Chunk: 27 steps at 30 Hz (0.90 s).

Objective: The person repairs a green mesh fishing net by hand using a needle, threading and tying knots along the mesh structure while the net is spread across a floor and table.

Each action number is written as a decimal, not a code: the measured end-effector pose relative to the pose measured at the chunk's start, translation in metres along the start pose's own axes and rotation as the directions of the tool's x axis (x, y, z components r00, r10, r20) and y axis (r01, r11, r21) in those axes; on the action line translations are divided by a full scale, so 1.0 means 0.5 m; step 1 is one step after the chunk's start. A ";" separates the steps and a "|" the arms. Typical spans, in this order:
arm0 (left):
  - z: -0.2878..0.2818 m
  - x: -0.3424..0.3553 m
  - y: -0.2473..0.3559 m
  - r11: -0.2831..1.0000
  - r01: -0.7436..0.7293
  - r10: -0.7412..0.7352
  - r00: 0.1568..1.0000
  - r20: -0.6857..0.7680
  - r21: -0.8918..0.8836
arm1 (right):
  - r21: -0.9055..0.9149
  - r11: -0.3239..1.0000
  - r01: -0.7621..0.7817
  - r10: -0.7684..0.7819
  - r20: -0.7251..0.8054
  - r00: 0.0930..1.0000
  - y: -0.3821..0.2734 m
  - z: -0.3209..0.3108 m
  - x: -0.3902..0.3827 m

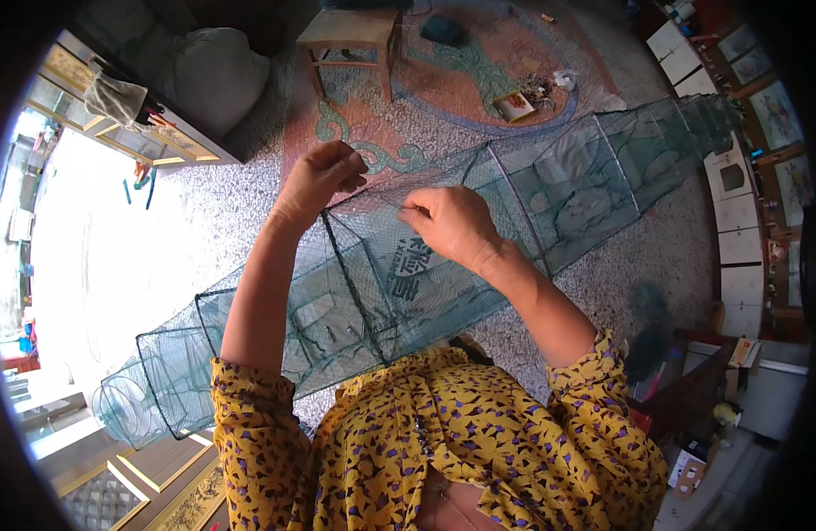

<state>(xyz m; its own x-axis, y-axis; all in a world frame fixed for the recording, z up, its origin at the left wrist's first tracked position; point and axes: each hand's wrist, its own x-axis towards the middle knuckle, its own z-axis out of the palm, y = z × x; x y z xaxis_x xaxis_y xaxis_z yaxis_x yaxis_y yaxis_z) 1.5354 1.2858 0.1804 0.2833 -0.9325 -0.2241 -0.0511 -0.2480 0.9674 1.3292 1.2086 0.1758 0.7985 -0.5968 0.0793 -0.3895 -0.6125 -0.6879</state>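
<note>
A long green mesh net trap with square dark frames and metal crossbars stretches diagonally in front of my body, from lower left to upper right. My left hand is raised at a dark frame's top edge, fingers curled closed; what they hold is too small or hidden to make out. My right hand, a little lower and to the right, pinches a thin strand near the net's upper edge. Dark printed marks show on the middle of the net. Some small metal pieces lie along its lower part, too small to tell.
A wooden stool stands beyond the net near a pale sack. A small box and scraps lie on the patterned floor. A dark cabinet is upper left by a bright doorway. White cupboards line the right.
</note>
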 end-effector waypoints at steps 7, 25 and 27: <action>0.001 -0.008 0.000 0.995 0.029 -0.031 0.999 -0.024 -0.099 | -0.023 0.999 -0.032 0.030 -0.057 0.998 -0.002 0.031 0.013; 0.036 -0.009 0.013 0.962 -0.271 0.270 0.952 -0.146 0.014 | 0.032 0.987 0.156 -0.137 -0.337 0.932 -0.055 0.058 0.071; 0.035 -0.014 0.019 0.963 -0.248 0.234 0.963 -0.135 -0.101 | 0.119 0.985 0.126 -0.093 -0.249 0.964 -0.041 0.044 0.084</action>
<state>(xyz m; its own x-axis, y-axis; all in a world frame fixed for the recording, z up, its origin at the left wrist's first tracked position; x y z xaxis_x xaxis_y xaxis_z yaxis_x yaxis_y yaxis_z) 1.5162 1.2855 0.1890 0.3898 -0.9205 0.0263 -0.0224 0.0191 0.9996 1.3809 1.2073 0.1773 0.6916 -0.6474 0.3203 -0.2283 -0.6167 -0.7534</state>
